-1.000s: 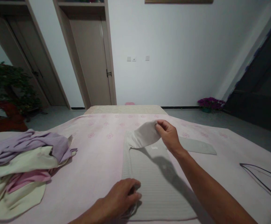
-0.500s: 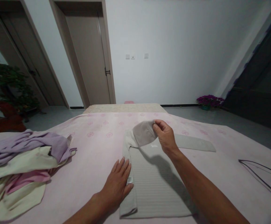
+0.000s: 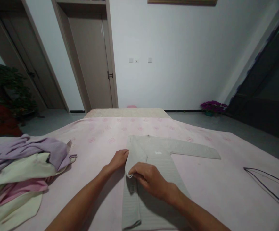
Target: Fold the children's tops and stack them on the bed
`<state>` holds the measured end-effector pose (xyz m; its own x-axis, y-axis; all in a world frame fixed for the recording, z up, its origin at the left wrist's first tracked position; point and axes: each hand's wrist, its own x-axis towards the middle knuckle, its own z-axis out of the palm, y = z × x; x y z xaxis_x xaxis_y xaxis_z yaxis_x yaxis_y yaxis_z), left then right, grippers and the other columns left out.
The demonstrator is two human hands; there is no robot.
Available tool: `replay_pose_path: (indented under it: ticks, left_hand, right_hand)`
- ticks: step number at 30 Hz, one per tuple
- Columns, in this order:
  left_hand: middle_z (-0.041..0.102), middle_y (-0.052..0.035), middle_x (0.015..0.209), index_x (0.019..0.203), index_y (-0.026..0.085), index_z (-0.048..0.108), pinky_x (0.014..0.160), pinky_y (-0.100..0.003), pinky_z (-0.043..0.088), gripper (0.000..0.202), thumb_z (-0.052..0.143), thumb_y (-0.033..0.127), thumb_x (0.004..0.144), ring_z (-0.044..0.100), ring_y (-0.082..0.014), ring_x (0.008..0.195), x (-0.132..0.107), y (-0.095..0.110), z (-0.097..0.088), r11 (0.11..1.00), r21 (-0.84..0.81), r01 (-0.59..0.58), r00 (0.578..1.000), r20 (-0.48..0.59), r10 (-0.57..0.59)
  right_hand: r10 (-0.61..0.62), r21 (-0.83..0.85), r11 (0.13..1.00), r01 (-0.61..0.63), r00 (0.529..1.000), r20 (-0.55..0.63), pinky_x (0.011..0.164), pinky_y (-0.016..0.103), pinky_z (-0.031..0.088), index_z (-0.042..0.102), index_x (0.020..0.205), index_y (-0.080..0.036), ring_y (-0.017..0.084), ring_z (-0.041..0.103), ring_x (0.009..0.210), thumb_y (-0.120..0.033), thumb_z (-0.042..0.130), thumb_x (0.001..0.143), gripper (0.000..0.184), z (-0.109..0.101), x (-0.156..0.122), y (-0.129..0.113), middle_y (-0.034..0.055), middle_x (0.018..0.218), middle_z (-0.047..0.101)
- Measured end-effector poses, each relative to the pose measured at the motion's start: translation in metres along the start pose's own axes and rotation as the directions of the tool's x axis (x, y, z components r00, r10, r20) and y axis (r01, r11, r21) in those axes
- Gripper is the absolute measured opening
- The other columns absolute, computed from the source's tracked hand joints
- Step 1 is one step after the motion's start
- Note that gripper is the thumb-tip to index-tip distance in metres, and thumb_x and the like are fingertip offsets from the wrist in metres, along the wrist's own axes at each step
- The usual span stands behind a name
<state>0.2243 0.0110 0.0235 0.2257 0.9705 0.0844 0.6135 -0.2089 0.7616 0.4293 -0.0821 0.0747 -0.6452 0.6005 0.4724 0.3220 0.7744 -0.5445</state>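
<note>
Head camera view: two bare hands work at a pale grey ribbed top laid out on a pink flower-patterned cloth, straight ahead of the person. Judging by how it lies, the folding is partway along: the top's left side is turned in over the body, and the left sleeve is doubled back down that strip, its end slightly raised. The opposite half is unfolded, with the right sleeve stretched flat out to the side. Angled in across the top, the right hand, its back uppermost, pinches the end of the left sleeve between thumb and curled fingers. The left hand reaches forward to the top's left edge, fingers bent against it; whether they grip the fabric cannot be told. Well apart on the left lies a rumpled pile of clothes.
</note>
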Motion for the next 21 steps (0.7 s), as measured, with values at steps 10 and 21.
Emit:
replay_pose_path:
  ticks: [10, 21]
  left_hand:
    - [0.076, -0.0074, 0.091, 0.095, 0.015, 0.074, 0.069, -0.023, 0.046, 0.024, 0.055, 0.026, 0.085, 0.068, -0.0197, 0.085, 0.07, -0.013, 0.011, 0.977, 0.074, 0.198, 0.975, -0.113, -0.189]
    - [0.076, -0.0066, 0.091, 0.082, 0.02, 0.072, 0.072, -0.025, 0.045, 0.026, 0.051, 0.032, 0.089, 0.068, -0.0212, 0.088, 0.094, -0.021, 0.014, 0.946, 0.169, 0.277, 0.947, -0.215, -0.239]
  right_hand:
    - [-0.092, -0.199, 0.973, 0.117, 0.987, 0.13, 0.077, 0.029, 0.043, 0.062, 0.103, -0.022, 0.017, 0.062, 0.084, -0.014, 0.054, 0.09, 0.017, 0.05, -0.027, 0.007, 0.0035, 0.091, 0.071]
    - [-0.173, -0.228, 0.951, 0.207, 0.972, 0.162, 0.072, 0.031, 0.039, 0.058, 0.104, -0.023, 0.018, 0.06, 0.08, -0.013, 0.058, 0.074, 0.032, 0.047, -0.042, 0.018, 0.0025, 0.093, 0.07]
